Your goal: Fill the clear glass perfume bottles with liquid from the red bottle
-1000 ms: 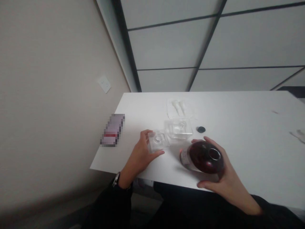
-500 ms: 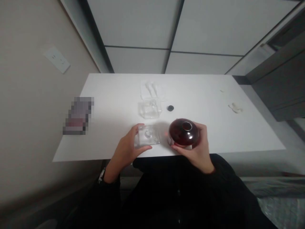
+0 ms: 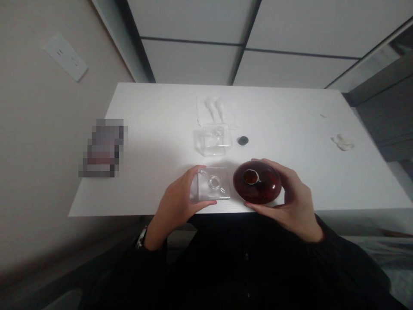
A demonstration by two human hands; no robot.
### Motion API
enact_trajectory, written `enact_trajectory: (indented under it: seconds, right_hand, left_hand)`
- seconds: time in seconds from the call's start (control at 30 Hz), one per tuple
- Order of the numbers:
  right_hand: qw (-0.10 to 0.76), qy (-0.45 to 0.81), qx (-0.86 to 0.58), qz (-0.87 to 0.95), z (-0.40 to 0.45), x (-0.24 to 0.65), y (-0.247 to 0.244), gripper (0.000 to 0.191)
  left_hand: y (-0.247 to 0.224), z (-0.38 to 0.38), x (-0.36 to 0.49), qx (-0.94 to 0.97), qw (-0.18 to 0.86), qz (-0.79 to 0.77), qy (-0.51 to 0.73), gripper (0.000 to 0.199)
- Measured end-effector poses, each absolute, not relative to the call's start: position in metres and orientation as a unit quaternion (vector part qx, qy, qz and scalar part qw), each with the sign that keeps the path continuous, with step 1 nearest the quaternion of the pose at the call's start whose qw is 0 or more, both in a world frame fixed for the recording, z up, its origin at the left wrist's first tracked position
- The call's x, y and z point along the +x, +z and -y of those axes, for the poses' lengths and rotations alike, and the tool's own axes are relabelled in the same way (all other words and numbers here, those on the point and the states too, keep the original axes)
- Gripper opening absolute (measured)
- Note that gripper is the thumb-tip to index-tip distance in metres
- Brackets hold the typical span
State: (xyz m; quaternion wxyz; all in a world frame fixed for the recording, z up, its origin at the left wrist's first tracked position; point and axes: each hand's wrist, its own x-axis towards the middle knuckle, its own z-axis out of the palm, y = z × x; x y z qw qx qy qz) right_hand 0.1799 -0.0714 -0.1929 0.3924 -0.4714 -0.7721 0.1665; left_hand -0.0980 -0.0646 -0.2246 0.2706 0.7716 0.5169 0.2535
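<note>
While my left hand (image 3: pixel 176 208) pinches a clear square moulded piece (image 3: pixel 211 184), my right hand (image 3: pixel 292 202) cups a round dark-red glass bottle (image 3: pixel 258 183), fingers spread.

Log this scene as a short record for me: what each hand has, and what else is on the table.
Left hand: holds a clear square piece at the table's near edge
Right hand: holds a round dark red bottle, opening facing up
Nearby: second clear square piece; small black disc
Surface: white table
Also present: pixelated object at the table's left edge
</note>
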Motion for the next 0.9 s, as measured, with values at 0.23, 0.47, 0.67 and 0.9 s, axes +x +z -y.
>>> enact_trajectory:
  seconds: [0.23, 0.47, 0.67, 0.9]
  right_hand:
    - [0.338, 0.136, -0.455, 0.812, 0.068, 0.183, -0.181, 0.077]
    - [0.289, 0.097, -0.420, 0.855, 0.062, 0.187, -0.170, 0.076]
    - [0.254, 0.086, -0.415, 0.869, 0.058, 0.191, -0.165, 0.077]
    - [0.230, 0.084, -0.413, 0.877, 0.057, 0.189, -0.155, 0.075]
  left_hand:
    - [-0.224, 0.064, -0.098, 0.773, 0.275, -0.508, 0.263, 0.081]
    - [-0.222, 0.065, -0.096, 0.776, 0.266, -0.511, 0.256, 0.083]
    - [-0.221, 0.064, -0.096, 0.772, 0.272, -0.514, 0.258, 0.082]
    - [-0.222, 0.065, -0.097, 0.768, 0.278, -0.514, 0.263, 0.083]
